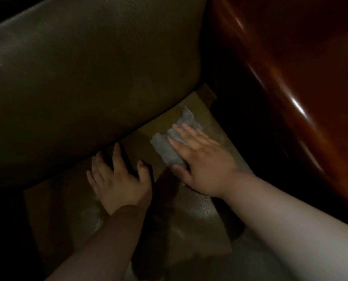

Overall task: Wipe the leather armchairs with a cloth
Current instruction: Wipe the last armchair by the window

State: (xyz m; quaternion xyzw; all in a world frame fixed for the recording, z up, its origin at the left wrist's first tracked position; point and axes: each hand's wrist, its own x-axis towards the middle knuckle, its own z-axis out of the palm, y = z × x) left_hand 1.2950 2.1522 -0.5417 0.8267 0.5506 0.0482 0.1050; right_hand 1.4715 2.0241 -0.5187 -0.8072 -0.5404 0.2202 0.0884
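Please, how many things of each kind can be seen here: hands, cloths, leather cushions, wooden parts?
Hands: 2, left hand, right hand
Cloths: 1, cloth
Leather cushions: 2, back cushion, seat cushion
Wooden parts: 1, wooden arm
Total: 6

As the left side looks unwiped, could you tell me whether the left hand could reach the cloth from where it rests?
Probably yes: the left hand rests close beside the cloth, nothing between, though the right hand presses it flat.

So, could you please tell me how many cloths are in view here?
1. The cloth lies flat on the seat, pressed under the right hand. The left hand holds none. Dark corners could hide others.
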